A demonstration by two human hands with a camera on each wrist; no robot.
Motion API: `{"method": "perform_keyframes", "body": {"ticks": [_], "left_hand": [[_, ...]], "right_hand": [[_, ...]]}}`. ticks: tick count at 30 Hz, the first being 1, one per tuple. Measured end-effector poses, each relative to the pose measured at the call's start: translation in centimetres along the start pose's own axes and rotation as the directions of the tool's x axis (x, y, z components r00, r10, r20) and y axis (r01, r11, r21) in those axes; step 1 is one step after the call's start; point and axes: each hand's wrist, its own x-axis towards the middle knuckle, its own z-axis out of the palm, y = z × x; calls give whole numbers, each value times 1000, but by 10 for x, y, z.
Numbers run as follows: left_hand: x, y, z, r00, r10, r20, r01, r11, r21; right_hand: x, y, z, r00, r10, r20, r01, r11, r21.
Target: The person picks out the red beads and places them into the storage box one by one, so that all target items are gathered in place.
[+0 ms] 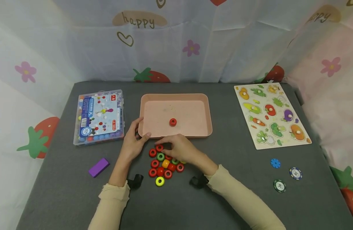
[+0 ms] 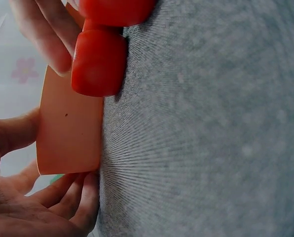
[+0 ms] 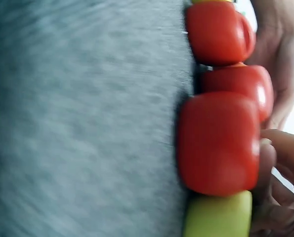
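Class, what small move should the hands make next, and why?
Probably lift the red bead at the fingertips of the right hand into the tray: the left hand holds the tray's near-left corner, and one similar bead already lies inside.

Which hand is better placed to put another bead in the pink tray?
The right hand, probably: its fingers are at the beads, while the left hand holds the pink tray by its near left corner.

High head view faced far, downward
Wrist views sat low, close; head and left shared the pink tray (image 1: 190,115).
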Motion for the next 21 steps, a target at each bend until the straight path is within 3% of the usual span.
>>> {"method": "perform_keyframes", "body": {"ticks": [6, 11, 16, 21], "left_hand": [[0, 0, -1, 1000, -4, -4, 4, 1000, 2], [0, 1, 0, 1000, -10, -7, 10, 1000, 5], [0, 1, 0, 1000, -15, -12, 16, 1000, 10], [-1, 2, 0, 1000, -22, -7, 23, 1000, 13]], "right_hand": [[0, -3, 3, 1000, 1, -17, -2, 998, -58], [-4, -10, -12, 999, -2, -33, 1, 999, -37], [-2, -3, -38, 986, -12, -169, 17, 999, 27], [6, 19, -59, 944, 81, -321, -58, 995, 81]]}}
